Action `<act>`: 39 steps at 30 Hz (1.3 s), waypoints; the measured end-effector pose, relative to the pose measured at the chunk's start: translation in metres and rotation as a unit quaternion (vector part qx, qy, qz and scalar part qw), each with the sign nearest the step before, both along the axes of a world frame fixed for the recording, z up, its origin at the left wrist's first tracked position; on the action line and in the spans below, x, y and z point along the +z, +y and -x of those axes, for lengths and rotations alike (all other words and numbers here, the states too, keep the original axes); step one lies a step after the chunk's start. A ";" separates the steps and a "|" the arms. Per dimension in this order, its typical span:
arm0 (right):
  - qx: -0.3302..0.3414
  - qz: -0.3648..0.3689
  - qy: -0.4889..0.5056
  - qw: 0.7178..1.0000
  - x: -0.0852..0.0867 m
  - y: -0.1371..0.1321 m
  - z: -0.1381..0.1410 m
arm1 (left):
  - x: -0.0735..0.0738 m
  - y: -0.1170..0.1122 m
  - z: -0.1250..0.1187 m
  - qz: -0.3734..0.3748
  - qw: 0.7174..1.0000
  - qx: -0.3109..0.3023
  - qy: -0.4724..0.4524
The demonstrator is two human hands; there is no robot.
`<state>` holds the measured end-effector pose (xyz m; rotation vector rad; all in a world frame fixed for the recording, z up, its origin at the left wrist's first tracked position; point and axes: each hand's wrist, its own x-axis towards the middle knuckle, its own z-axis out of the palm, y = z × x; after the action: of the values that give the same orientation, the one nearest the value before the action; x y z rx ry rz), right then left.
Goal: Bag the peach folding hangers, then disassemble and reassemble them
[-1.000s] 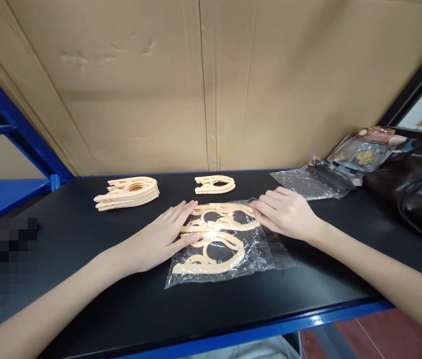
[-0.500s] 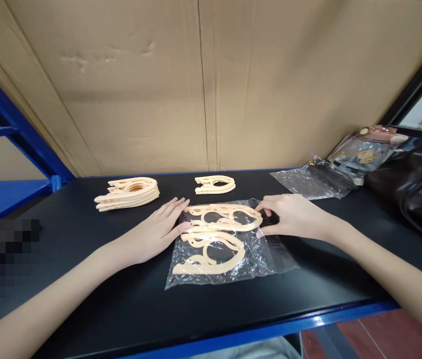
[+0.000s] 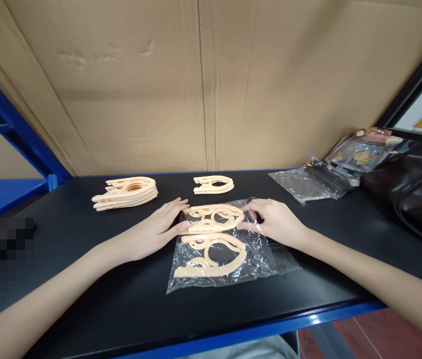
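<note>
A clear plastic bag (image 3: 256,259) lies flat on the black table with cream folding hangers in view. The upper folded hanger (image 3: 214,227) and the lower folded hanger (image 3: 229,269) lie one below the other, round ends to the right. Whether they are inside the bag or on it is hard to tell. My left hand (image 3: 158,227) rests open at their left ends, fingers stretched out, thumb against the upper one. My right hand (image 3: 276,222) has its thumb and curled fingers closed about the upper hanger's round end.
Behind on the left is a stack of folded hangers (image 3: 132,192), with a smaller pile (image 3: 214,184) at the back middle. Plastic bags (image 3: 301,182), a clear pouch (image 3: 360,154) and a black leather-like bag (image 3: 416,189) occupy the right. A cardboard wall (image 3: 139,99) closes off the back.
My right hand has moved left, and the right end of the upper hanger has slid left with it, now roughly level with the lower one. My left hand stays in place.
</note>
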<state>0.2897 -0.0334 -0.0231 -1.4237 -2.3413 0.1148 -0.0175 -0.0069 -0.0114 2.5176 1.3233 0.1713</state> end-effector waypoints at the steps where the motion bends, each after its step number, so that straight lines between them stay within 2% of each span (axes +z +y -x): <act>1: -0.006 -0.002 0.003 1.000 -0.001 0.000 0.000 | 0.000 0.001 0.001 0.003 1.000 -0.003 0.006; 4: -0.015 0.016 0.024 0.999 -0.002 0.001 -0.003 | 0.000 0.004 0.005 -0.011 0.999 -0.026 0.019; 8: 0.006 0.084 0.082 0.993 0.001 0.000 -0.008 | 0.002 0.010 0.009 -0.075 0.996 -0.050 0.010; 11: 0.025 0.111 0.122 0.986 0.002 0.000 -0.008 | 0.004 0.013 0.010 -0.105 0.994 -0.038 0.002; 14: 0.058 0.122 0.135 0.982 -0.001 0.000 -0.007 | 0.005 0.014 0.010 -0.102 0.995 -0.011 -0.003; 20: 0.096 0.108 0.105 0.984 -0.008 0.003 -0.007 | 0.004 0.013 0.006 -0.059 0.997 -0.007 -0.055; 27: 0.130 0.028 0.006 0.991 -0.006 -0.001 -0.003 | 0.006 0.009 0.000 -0.034 0.994 0.014 -0.104; 31: 0.127 0.010 -0.035 0.991 -0.003 -0.004 0.000 | 0.003 0.009 -0.002 -0.064 0.993 0.015 -0.099; 34: 0.101 -0.006 -0.022 0.995 -0.001 -0.005 0.000 | 0.000 0.011 -0.005 -0.098 0.990 0.007 -0.105; 36: 0.086 -0.018 0.008 0.996 0.001 -0.006 -0.001 | -0.003 0.012 -0.006 -0.088 0.990 0.003 -0.111; 39: 0.120 -0.003 0.064 0.991 0.003 -0.008 -0.002 | -0.007 0.013 -0.008 -0.071 0.990 0.014 -0.125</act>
<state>0.2917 -0.0413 -0.0201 -1.0919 -2.3941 0.2578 -0.0095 0.0059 -0.0179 2.4918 1.2841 0.5858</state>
